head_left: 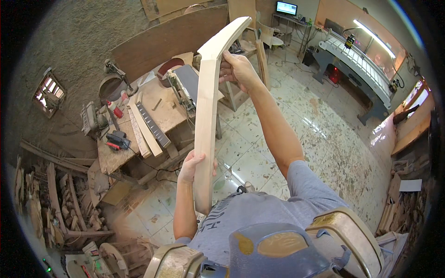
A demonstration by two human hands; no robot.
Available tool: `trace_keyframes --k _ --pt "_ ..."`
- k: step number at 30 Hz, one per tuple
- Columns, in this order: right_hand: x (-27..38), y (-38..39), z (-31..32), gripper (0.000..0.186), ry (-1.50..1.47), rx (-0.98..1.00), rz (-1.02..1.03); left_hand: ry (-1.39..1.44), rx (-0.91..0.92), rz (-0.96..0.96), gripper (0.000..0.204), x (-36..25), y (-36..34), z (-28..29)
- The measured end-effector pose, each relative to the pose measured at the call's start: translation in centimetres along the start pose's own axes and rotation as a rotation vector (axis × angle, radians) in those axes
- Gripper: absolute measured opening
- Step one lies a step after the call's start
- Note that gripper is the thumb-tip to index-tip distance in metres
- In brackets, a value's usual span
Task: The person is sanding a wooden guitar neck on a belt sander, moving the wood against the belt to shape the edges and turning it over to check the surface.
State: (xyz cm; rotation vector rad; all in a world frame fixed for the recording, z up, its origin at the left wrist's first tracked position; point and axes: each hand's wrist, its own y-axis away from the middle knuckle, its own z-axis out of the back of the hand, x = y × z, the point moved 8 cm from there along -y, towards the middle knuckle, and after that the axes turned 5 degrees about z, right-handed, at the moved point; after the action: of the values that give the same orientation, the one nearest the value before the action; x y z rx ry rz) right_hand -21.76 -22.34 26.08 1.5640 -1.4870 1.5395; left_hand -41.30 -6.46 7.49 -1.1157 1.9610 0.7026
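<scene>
A long pale wooden piece (207,111), straight for most of its length and angled to the right at its far end, is held up in front of my body. Near its lower end, my left hand (192,166) is closed around it, thumb on the near face and fingertips showing at the other edge. My right hand (238,72) grips its right edge just below the bend; some fingers pass behind the wood. The near end of the piece reaches down close to my grey shirt (259,208).
A cluttered workbench (181,109) stands left, with wooden strips (141,127), a red bottle (116,111) and a power tool (118,140). Wood scraps (69,199) fill a lower-left rack. A large machine (357,65) stands far right. Debris covers the tiled floor (333,157).
</scene>
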Motion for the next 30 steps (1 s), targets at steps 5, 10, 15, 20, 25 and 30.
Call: trace_keyframes --k 5,10,15,20,25,30 --pt "-0.3 0.2 0.0 0.046 -0.005 -0.003 -0.014 -0.032 -0.062 -0.007 0.060 0.2 0.2 0.5" --pt "-1.1 0.5 -0.2 0.048 -0.225 0.046 -0.018 -0.485 -0.339 -0.305 0.052 -1.4 0.1 1.3" --pt "-1.4 1.6 -0.1 0.048 -0.314 0.050 0.058 -0.822 -0.604 -0.126 0.043 -2.5 1.3 -0.7" --pt "-1.6 2.7 -1.0 0.047 -0.331 0.098 0.051 -0.986 -0.751 -0.231 0.043 -1.9 2.1 0.6" --pt "-2.0 3.1 -0.7 0.046 -0.323 0.096 0.041 -1.042 -0.796 -0.302 0.048 -0.8 1.8 1.6" --pt "-1.9 3.9 -1.4 0.047 -0.328 0.145 0.038 -1.090 -0.836 -0.411 0.047 0.7 1.6 2.7"
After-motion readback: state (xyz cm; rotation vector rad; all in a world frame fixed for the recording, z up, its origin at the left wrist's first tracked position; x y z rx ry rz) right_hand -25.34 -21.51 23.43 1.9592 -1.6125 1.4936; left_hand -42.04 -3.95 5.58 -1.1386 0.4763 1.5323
